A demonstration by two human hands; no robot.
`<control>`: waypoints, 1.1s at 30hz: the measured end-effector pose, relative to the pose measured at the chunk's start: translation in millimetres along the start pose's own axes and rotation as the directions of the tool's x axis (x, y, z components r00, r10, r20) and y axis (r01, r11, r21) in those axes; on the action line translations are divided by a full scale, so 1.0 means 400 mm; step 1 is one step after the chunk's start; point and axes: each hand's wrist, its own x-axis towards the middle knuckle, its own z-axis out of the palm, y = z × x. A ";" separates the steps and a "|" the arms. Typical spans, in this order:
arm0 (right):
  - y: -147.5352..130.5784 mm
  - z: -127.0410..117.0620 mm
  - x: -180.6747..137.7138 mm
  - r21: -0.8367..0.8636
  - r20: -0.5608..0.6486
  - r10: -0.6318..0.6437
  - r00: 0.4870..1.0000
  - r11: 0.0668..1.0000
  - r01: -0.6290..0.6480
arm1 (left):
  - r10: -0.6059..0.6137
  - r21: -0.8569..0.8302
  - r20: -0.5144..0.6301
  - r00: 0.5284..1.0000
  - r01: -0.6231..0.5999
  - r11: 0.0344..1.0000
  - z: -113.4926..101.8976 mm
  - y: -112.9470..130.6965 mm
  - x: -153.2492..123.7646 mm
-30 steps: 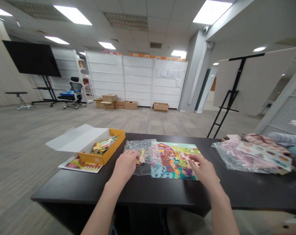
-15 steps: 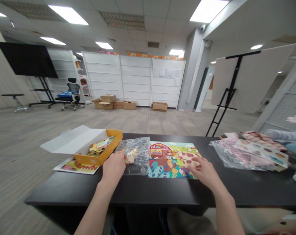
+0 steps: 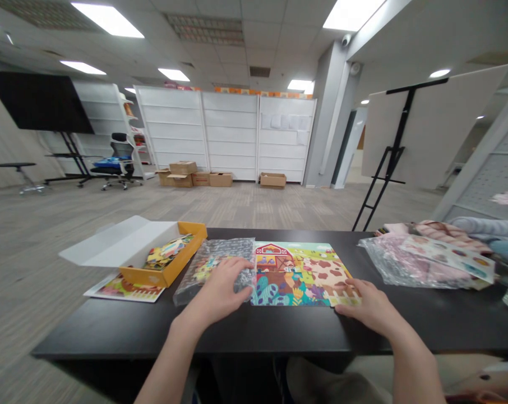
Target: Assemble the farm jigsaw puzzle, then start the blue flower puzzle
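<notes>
A colourful farm jigsaw puzzle [image 3: 300, 272] lies flat on the black table [image 3: 111, 331], with a red barn at its top left. My left hand [image 3: 220, 292] rests with fingers spread on a clear bubble-wrap bag [image 3: 214, 264] that holds loose pieces, right at the puzzle's left edge. My right hand [image 3: 369, 306] lies flat on the table at the puzzle's lower right corner, fingers touching its edge. Neither hand grips anything.
An open orange box [image 3: 170, 264] with puzzle pieces and a white lid stands at the left on a picture sheet [image 3: 121, 289]. Plastic-wrapped pink packages [image 3: 426, 258] lie at the right. An easel [image 3: 388, 163], cardboard boxes [image 3: 195, 174] and an office chair [image 3: 117, 160] stand on the floor beyond.
My left hand has moved from the bag's left side to its right edge beside the puzzle. My right hand has slid down off the puzzle to its lower right corner.
</notes>
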 end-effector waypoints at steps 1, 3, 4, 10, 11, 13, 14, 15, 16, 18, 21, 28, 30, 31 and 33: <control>-0.001 -0.001 0.000 -0.005 -0.004 -0.006 1.000 1.000 0.006 | 0.040 -0.015 0.026 0.999 -0.040 0.999 0.015 0.027 0.006; -0.003 -0.004 -0.001 -0.008 -0.006 -0.011 1.000 1.000 0.011 | 0.103 -0.007 0.111 0.988 -0.103 0.995 0.050 0.075 0.018; -0.004 -0.007 -0.002 -0.008 -0.002 -0.009 1.000 1.000 0.008 | 0.119 0.022 0.153 0.981 -0.123 0.992 0.069 0.094 0.023; -0.003 -0.024 -0.016 -0.014 0.045 0.030 0.999 0.999 -0.030 | 0.141 0.155 0.262 0.955 -0.186 0.970 0.132 0.124 0.043; -0.003 -0.024 -0.017 -0.014 0.046 0.034 0.998 0.999 -0.033 | 0.139 0.158 0.265 0.954 -0.185 0.970 0.135 0.121 0.046; -0.004 -0.023 -0.018 -0.011 0.044 0.045 0.998 0.999 -0.044 | 0.129 0.167 0.265 0.956 -0.177 0.970 0.138 0.114 0.051; -0.004 -0.022 -0.017 -0.010 0.041 0.049 0.998 0.999 -0.049 | 0.124 0.168 0.264 0.957 -0.173 0.971 0.140 0.111 0.054; -0.006 -0.022 -0.016 -0.011 0.037 0.054 0.998 0.999 -0.054 | 0.122 0.166 0.261 0.958 -0.169 0.972 0.142 0.108 0.056; -0.007 -0.022 -0.015 -0.015 0.031 0.055 0.998 0.998 -0.055 | 0.120 0.161 0.260 0.958 -0.166 0.973 0.144 0.106 0.059; -0.011 -0.024 -0.012 -0.028 0.025 0.050 0.998 0.998 -0.050 | 0.124 0.149 0.258 0.958 -0.166 0.975 0.149 0.103 0.062; -0.016 -0.024 -0.011 -0.038 0.033 0.022 0.999 0.999 -0.021 | 0.136 0.147 0.248 0.959 -0.176 0.973 0.156 0.100 0.063; -0.030 0.002 -0.012 -0.047 -0.020 0.014 1.000 0.999 -0.015 | 0.169 0.122 0.210 0.963 -0.197 0.973 0.172 0.097 0.060; -0.036 0.006 -0.010 -0.072 -0.034 0.025 0.999 0.997 -0.027 | 0.173 0.117 0.206 0.963 -0.200 0.973 0.174 0.099 0.057; -0.038 0.007 -0.009 -0.082 -0.036 0.027 0.999 0.996 -0.030 | 0.175 0.118 0.204 0.963 -0.202 0.972 0.175 0.102 0.055; -0.041 0.007 -0.009 -0.092 -0.031 0.035 0.999 0.995 -0.037 | 0.179 0.122 0.202 0.963 -0.206 0.971 0.174 0.108 0.052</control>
